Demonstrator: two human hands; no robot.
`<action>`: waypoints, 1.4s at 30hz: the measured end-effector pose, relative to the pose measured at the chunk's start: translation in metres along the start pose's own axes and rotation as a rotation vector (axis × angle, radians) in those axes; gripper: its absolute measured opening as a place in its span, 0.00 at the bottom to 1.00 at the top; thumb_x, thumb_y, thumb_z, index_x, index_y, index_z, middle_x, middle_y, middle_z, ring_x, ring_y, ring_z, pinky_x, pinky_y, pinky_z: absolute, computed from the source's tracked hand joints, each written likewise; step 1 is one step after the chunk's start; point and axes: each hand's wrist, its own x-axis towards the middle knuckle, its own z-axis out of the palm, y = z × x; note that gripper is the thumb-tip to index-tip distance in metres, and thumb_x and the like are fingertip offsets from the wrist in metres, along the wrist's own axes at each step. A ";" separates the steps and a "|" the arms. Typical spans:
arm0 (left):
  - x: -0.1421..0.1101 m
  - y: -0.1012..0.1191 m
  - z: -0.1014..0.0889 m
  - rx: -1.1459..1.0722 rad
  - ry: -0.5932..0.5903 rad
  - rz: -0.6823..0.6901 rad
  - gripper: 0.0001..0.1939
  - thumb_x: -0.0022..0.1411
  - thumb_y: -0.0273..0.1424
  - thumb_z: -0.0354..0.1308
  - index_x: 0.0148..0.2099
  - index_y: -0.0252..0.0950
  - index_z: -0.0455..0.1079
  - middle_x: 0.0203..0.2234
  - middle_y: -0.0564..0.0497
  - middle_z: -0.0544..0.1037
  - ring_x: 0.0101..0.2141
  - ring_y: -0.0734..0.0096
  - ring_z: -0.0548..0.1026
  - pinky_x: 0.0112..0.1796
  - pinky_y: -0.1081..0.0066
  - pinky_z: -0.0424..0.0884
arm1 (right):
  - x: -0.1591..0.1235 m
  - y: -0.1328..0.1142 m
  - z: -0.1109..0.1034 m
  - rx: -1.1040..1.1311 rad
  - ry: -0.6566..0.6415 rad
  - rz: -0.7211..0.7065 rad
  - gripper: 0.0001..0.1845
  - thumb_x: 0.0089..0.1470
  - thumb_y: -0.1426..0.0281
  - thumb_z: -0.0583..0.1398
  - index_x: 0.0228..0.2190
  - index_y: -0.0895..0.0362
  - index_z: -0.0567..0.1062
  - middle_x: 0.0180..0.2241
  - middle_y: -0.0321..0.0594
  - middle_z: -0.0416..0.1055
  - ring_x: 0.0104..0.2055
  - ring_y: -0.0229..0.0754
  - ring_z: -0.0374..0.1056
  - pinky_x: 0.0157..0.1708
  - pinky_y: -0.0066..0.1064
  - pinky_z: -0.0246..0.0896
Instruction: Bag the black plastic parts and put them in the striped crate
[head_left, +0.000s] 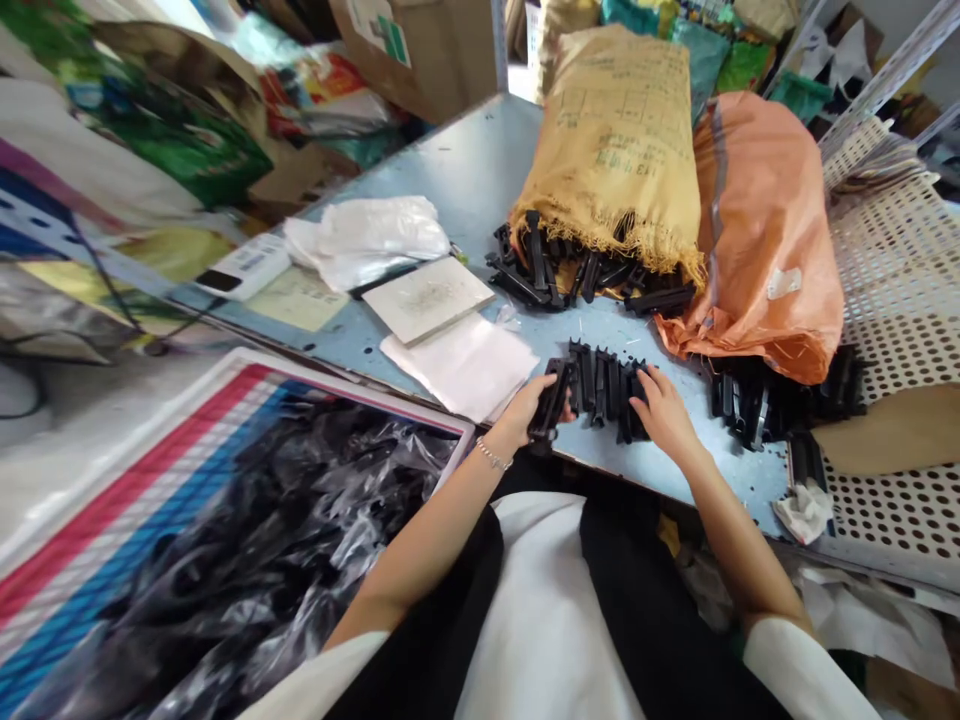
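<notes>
My left hand (523, 412) is closed around black plastic parts (550, 402), long and narrow, held just past the table's front edge. A row of similar black parts (600, 384) lies side by side on the table between my hands. At the right end of that row, my right hand (664, 412) rests its fingers on the black parts; whether it grips one is hard to see. More such parts spill from the mouth of a yellow woven sack (611, 140) behind the row. Close to my left hand lie white plastic bags (465, 368).
An orange sack (772, 230) with black parts at its mouth stands right. A crate (247, 362) of bagged black items sits left, below the table. A flat grey block (429, 298), folded white bags (382, 232) and a white device (246, 266) lie on the table's left side.
</notes>
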 end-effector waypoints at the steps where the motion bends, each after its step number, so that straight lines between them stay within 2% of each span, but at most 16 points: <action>1: -0.008 0.000 -0.005 0.081 -0.096 -0.042 0.19 0.66 0.40 0.50 0.36 0.29 0.72 0.18 0.46 0.76 0.20 0.67 0.77 0.26 0.70 0.76 | 0.002 -0.012 -0.009 0.016 0.004 -0.123 0.29 0.65 0.66 0.52 0.65 0.59 0.61 0.67 0.58 0.56 0.69 0.58 0.53 0.64 0.56 0.55; 4: -0.035 0.001 -0.018 0.326 -0.411 -0.211 0.22 0.62 0.45 0.56 0.36 0.27 0.75 0.23 0.41 0.80 0.23 0.61 0.79 0.28 0.65 0.77 | 0.003 -0.046 -0.029 0.049 -0.095 -0.514 0.26 0.66 0.70 0.53 0.64 0.53 0.64 0.65 0.50 0.62 0.64 0.51 0.62 0.60 0.46 0.63; 6: -0.046 0.004 -0.026 0.432 -0.476 -0.197 0.27 0.63 0.50 0.53 0.39 0.28 0.77 0.29 0.39 0.82 0.28 0.59 0.80 0.32 0.62 0.77 | 0.004 -0.058 -0.032 0.080 -0.195 -0.623 0.21 0.66 0.70 0.55 0.59 0.54 0.70 0.58 0.50 0.70 0.56 0.49 0.70 0.54 0.41 0.68; 8: -0.048 0.012 -0.038 0.561 -0.287 0.036 0.29 0.66 0.51 0.48 0.43 0.31 0.78 0.36 0.40 0.83 0.35 0.57 0.80 0.39 0.60 0.77 | 0.007 -0.057 -0.029 0.173 -0.260 -0.529 0.17 0.65 0.67 0.56 0.53 0.56 0.74 0.51 0.50 0.76 0.49 0.48 0.75 0.49 0.39 0.70; 11: -0.034 0.022 -0.064 0.956 0.292 0.567 0.19 0.66 0.41 0.52 0.44 0.32 0.78 0.42 0.39 0.80 0.45 0.53 0.77 0.49 0.56 0.72 | 0.017 -0.051 -0.016 0.504 -0.284 -0.151 0.17 0.63 0.60 0.57 0.47 0.56 0.76 0.42 0.46 0.80 0.41 0.48 0.77 0.43 0.38 0.72; 12: -0.027 0.024 -0.073 1.121 0.443 0.682 0.15 0.65 0.37 0.54 0.42 0.32 0.77 0.42 0.38 0.79 0.46 0.52 0.75 0.50 0.54 0.71 | 0.020 -0.051 -0.010 0.671 -0.287 -0.011 0.18 0.62 0.57 0.57 0.46 0.56 0.77 0.38 0.45 0.80 0.38 0.47 0.77 0.40 0.38 0.72; 13: -0.020 0.026 -0.081 1.279 0.538 0.750 0.11 0.64 0.32 0.55 0.40 0.33 0.77 0.42 0.37 0.77 0.47 0.51 0.74 0.51 0.53 0.70 | 0.023 -0.053 -0.004 0.847 -0.286 0.119 0.20 0.61 0.54 0.58 0.44 0.55 0.76 0.35 0.43 0.80 0.33 0.46 0.77 0.36 0.38 0.72; 15: -0.008 0.029 -0.097 1.477 0.593 0.786 0.08 0.62 0.27 0.55 0.35 0.34 0.76 0.39 0.38 0.76 0.45 0.53 0.73 0.49 0.54 0.71 | 0.028 -0.062 0.008 1.156 -0.288 0.318 0.22 0.57 0.51 0.60 0.41 0.55 0.76 0.30 0.40 0.80 0.26 0.44 0.74 0.30 0.36 0.71; 18: 0.003 0.042 -0.114 1.382 0.544 0.726 0.07 0.60 0.29 0.58 0.29 0.36 0.73 0.31 0.45 0.75 0.37 0.60 0.74 0.42 0.61 0.72 | 0.031 -0.081 0.021 1.408 -0.310 0.470 0.22 0.50 0.51 0.66 0.36 0.56 0.76 0.25 0.39 0.78 0.22 0.41 0.71 0.25 0.33 0.67; 23: 0.004 0.068 -0.132 0.990 0.506 0.541 0.06 0.57 0.35 0.58 0.33 0.37 0.71 0.26 0.53 0.76 0.28 0.68 0.73 0.33 0.68 0.69 | 0.030 -0.104 0.034 1.577 -0.403 0.540 0.20 0.49 0.53 0.67 0.29 0.57 0.76 0.24 0.42 0.78 0.20 0.39 0.69 0.22 0.29 0.62; 28: 0.001 0.067 -0.134 0.828 0.504 0.566 0.12 0.47 0.32 0.65 0.32 0.38 0.65 0.25 0.55 0.74 0.26 0.70 0.72 0.30 0.69 0.67 | 0.026 -0.114 0.050 1.743 -0.493 0.568 0.17 0.47 0.56 0.68 0.26 0.57 0.75 0.21 0.39 0.76 0.19 0.37 0.67 0.20 0.27 0.61; 33: 0.000 0.063 -0.135 0.602 0.371 0.538 0.14 0.46 0.32 0.66 0.34 0.37 0.65 0.23 0.55 0.74 0.25 0.72 0.72 0.29 0.71 0.67 | 0.030 -0.112 0.051 1.890 -0.478 0.631 0.15 0.47 0.58 0.69 0.27 0.56 0.74 0.21 0.35 0.72 0.19 0.34 0.63 0.18 0.25 0.56; 35: 0.000 0.062 -0.135 0.601 0.370 0.584 0.15 0.45 0.32 0.67 0.33 0.37 0.65 0.23 0.56 0.74 0.25 0.72 0.72 0.30 0.71 0.68 | 0.032 -0.112 0.049 1.954 -0.537 0.622 0.17 0.48 0.57 0.68 0.28 0.57 0.75 0.19 0.33 0.68 0.19 0.32 0.59 0.18 0.24 0.55; 37: -0.002 0.062 -0.135 0.668 0.403 0.639 0.13 0.47 0.32 0.66 0.33 0.37 0.64 0.24 0.56 0.73 0.26 0.72 0.72 0.30 0.70 0.69 | 0.033 -0.114 0.050 2.016 -0.677 0.609 0.18 0.50 0.55 0.67 0.30 0.58 0.75 0.18 0.31 0.64 0.18 0.31 0.54 0.19 0.24 0.54; 40: -0.007 0.063 -0.136 0.984 0.446 0.809 0.01 0.56 0.26 0.56 0.33 0.37 0.69 0.30 0.50 0.77 0.34 0.66 0.75 0.39 0.64 0.73 | 0.032 -0.120 0.059 2.045 -0.854 0.637 0.20 0.48 0.55 0.67 0.30 0.60 0.75 0.17 0.29 0.61 0.17 0.29 0.46 0.17 0.23 0.47; 42: -0.011 0.065 -0.138 1.251 0.465 0.908 0.11 0.59 0.22 0.50 0.34 0.36 0.73 0.36 0.45 0.79 0.41 0.62 0.76 0.48 0.57 0.72 | 0.031 -0.122 0.065 2.030 -0.834 0.671 0.17 0.47 0.58 0.68 0.29 0.60 0.74 0.16 0.28 0.58 0.17 0.28 0.43 0.16 0.22 0.43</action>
